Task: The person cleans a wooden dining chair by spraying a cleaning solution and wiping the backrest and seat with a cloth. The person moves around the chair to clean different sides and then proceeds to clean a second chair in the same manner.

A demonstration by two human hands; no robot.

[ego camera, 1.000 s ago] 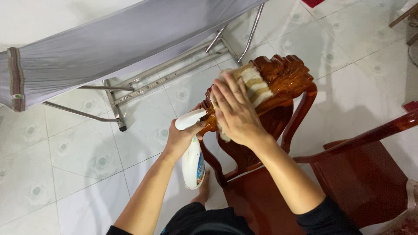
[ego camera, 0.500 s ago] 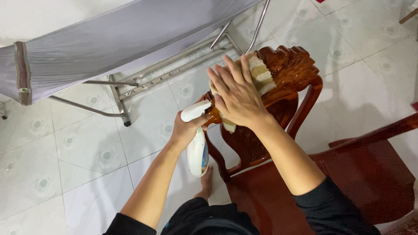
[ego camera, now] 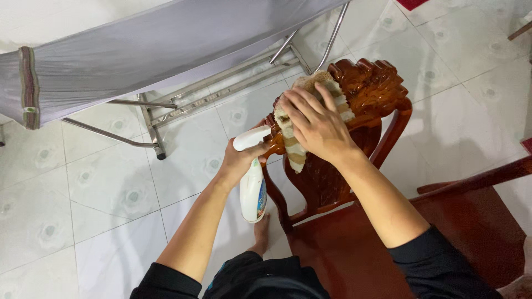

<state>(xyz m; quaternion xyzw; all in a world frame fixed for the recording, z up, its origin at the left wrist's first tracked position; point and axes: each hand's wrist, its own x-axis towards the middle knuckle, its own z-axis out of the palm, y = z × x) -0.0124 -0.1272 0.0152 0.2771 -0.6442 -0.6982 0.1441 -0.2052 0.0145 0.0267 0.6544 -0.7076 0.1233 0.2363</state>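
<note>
My left hand (ego camera: 239,161) grips a white spray bottle (ego camera: 252,185) by its neck, holding it beside the left edge of a carved reddish-brown wooden chair back (ego camera: 372,88). My right hand (ego camera: 316,124) lies flat on a striped beige and white cloth (ego camera: 292,145), pressing it against the top of that chair back. The cloth drapes over the chair's top rail and hangs down a little on the near side. The chair's seat (ego camera: 460,232) shows below my right forearm.
A grey fabric hammock on a metal frame (ego camera: 149,55) stands to the upper left, its steel legs (ego camera: 155,133) resting on the white tiled floor (ego camera: 83,194). My bare foot (ego camera: 260,235) is on the tiles beside the chair leg.
My right hand has slid the cloth slightly along the top of the chair back. The left hand keeps the spray bottle in the same spot beside the chair.
</note>
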